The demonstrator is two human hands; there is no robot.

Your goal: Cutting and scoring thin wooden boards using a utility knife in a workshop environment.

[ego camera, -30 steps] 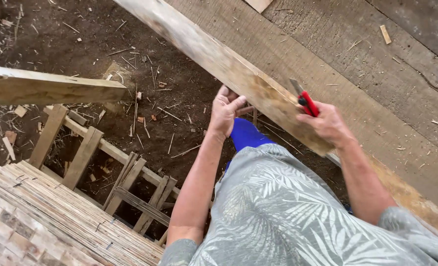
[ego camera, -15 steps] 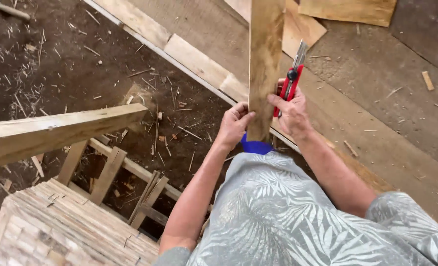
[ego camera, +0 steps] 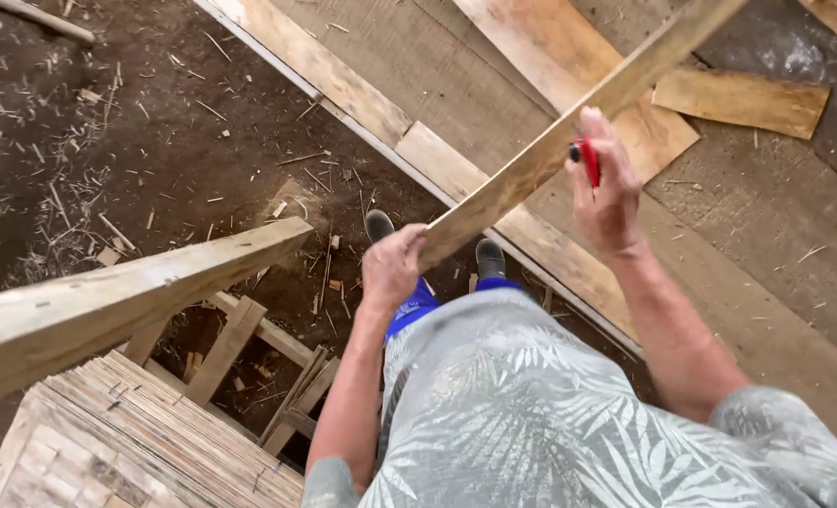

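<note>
Long wooden slat [ego camera: 569, 141] held in front of me at a slant, its low end at my left hand [ego camera: 392, 265] and its far end running up and to the right, out of the top of the view. Wood is pale yellow-tan, flat and narrow, straight-edged, grain running lengthwise, face looks rough-sawn. Left fingers closed around the low end, clamped on it from above. Right hand [ego camera: 608, 193] sits further up the slat, against its near edge; fingers curled shut on a red-handled tool [ego camera: 589, 160], only the red part showing, so I cannot tell what kind. The slat hangs over my shoes [ego camera: 379, 224] and over the edge where wide floor planks [ego camera: 343, 80] meet dark bare earth [ego camera: 155, 150] littered with chips and splinters. Loose offcut board [ego camera: 740, 100] lies on the planks, well apart to the right. Thick beam [ego camera: 108, 301] crosses lower left, near my left arm but not touching. Below it a woven bamboo panel [ego camera: 136, 442] and a frame of short wooden struts [ego camera: 249, 348].
</note>
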